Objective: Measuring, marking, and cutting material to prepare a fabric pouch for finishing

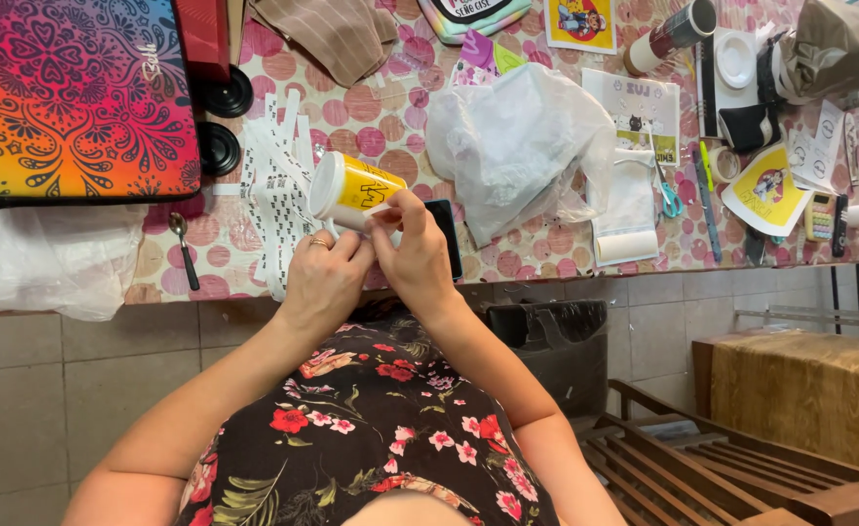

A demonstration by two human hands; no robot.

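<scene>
Fingers of both hands grip a yellow-printed mug [351, 188] above a dark phone [446, 237], plastic bag [517, 146] just beside.

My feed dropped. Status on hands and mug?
Left hand and right hand both grip the yellow-printed white mug, tilted above the dotted table. Nothing blocking.

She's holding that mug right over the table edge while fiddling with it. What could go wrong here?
Possibly these:
1. The yellow and white mug lies tilted on its side in the left hand near the table edge; a slip might drop it to the tiled floor.
2. The right hand works close over a dark phone, which could get knocked.
3. The loose white paper strips beside the mug might be swept off.
</scene>
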